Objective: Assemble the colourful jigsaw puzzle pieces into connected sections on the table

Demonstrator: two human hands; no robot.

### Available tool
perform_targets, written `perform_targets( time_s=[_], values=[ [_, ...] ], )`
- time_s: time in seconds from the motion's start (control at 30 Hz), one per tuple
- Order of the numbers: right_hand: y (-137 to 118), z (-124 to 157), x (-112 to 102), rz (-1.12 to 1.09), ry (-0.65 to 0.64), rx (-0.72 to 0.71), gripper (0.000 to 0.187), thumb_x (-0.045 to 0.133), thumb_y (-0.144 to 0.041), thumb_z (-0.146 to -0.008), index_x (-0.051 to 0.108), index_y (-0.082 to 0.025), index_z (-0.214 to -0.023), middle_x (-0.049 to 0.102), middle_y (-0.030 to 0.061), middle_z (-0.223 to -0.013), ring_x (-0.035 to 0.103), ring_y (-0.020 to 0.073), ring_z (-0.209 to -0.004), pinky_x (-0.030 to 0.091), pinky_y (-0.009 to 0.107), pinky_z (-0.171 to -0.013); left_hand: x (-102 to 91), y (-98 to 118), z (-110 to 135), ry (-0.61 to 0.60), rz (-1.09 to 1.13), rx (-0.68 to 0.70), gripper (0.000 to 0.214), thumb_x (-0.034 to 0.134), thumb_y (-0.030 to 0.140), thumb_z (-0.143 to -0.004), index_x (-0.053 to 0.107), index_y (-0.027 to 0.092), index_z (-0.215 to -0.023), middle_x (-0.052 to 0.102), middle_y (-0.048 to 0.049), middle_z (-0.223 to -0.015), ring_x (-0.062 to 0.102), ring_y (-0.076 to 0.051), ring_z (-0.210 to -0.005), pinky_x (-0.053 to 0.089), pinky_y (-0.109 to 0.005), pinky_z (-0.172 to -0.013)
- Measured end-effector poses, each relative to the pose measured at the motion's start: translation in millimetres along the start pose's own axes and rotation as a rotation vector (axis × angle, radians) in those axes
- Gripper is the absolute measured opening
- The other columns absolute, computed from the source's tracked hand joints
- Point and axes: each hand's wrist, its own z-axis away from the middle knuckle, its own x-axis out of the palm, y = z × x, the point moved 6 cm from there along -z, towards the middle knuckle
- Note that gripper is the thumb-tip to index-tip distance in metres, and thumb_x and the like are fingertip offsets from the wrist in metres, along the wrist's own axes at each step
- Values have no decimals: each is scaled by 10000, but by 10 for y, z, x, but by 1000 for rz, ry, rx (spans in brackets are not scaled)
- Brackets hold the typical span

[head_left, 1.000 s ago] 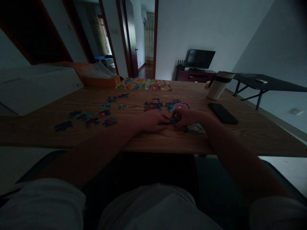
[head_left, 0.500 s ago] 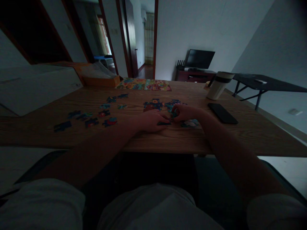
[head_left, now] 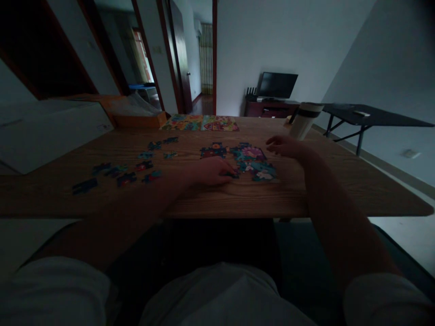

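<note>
My left hand (head_left: 213, 171) rests on the wooden table, its fingers closed around a dark jigsaw puzzle piece (head_left: 233, 175) that is mostly covered by them. Right beside its fingertips lies a joined section of puzzle (head_left: 251, 158) with pink, teal and white parts. My right hand (head_left: 284, 146) hovers just to the right of that section, fingers apart, with nothing in them. Behind my left hand sits another dark joined section (head_left: 214, 150) with some red. Several loose puzzle pieces (head_left: 126, 179) are scattered on the left side of the table.
A colourful picture sheet (head_left: 200, 122) lies at the table's far edge, next to an orange box (head_left: 139, 121) with clear plastic in it. The white box (head_left: 57, 131) stands at the left. A tumbler (head_left: 306, 121) is behind my right hand. Beyond is a black folding table (head_left: 377, 116).
My right hand has let go of the puzzle and moved right and up, its fingers opening. The left hand stays in place. My right arm now covers the phone's spot, and the view has shifted slightly.
</note>
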Motion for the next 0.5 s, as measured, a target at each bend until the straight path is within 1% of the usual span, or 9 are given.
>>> perform_targets(
  time_s=[0.07,0.1,0.17,0.27,0.33,0.4,0.5],
  values=[
    [187,5,23,18,-112,164,278,642,-290,-922,684,-130,-1146,719,149,-1014,668,220,-798,546,323,-661,-56,-47,-99,-50,9,-30,314,534,369,-1014,749,241,-1203,729,-51,-1155,667,-184,-990,471,-264,-901],
    [236,17,61,7,-169,227,238,638,-277,-920,686,-134,-1104,723,145,-986,669,216,-770,547,319,-639,-86,-73,-163,-69,0,-56,323,524,395,-1015,758,240,-1175,736,-53,-1109,671,-183,-935,475,-263,-857],
    [241,45,131,-50,-223,290,181,628,-263,-920,674,-148,-1052,727,140,-980,680,209,-761,558,309,-626,-131,-129,-300,-90,-42,-129,335,532,423,-1000,770,225,-1128,742,-63,-1027,667,-189,-848,473,-273,-791],
    [149,93,179,-140,-196,319,149,590,-240,-932,644,-155,-1042,724,149,-1035,701,212,-799,585,313,-648,-113,-208,-464,-111,-66,-240,332,582,430,-963,762,204,-1127,738,-69,-942,654,-191,-753,462,-283,-720],
    [93,130,193,-182,-182,336,153,562,-228,-942,625,-154,-1060,713,162,-1067,709,216,-808,597,323,-667,-64,-234,-522,-90,-54,-250,333,629,426,-939,748,193,-1145,737,-74,-977,661,-197,-794,462,-279,-726],
    [50,157,202,-209,-183,340,171,542,-241,-957,611,-155,-1087,697,172,-1114,712,216,-802,604,334,-675,-17,-261,-533,-37,-53,-242,327,654,416,-929,739,190,-1150,734,-78,-1038,667,-205,-880,464,-274,-764],
    [21,176,196,-240,-167,350,228,528,-276,-975,596,-154,-1154,664,190,-1197,712,215,-781,610,344,-664,43,-302,-500,28,-46,-253,306,632,398,-953,726,205,-1172,735,-60,-1051,668,-199,-936,462,-266,-800]
  ],
)
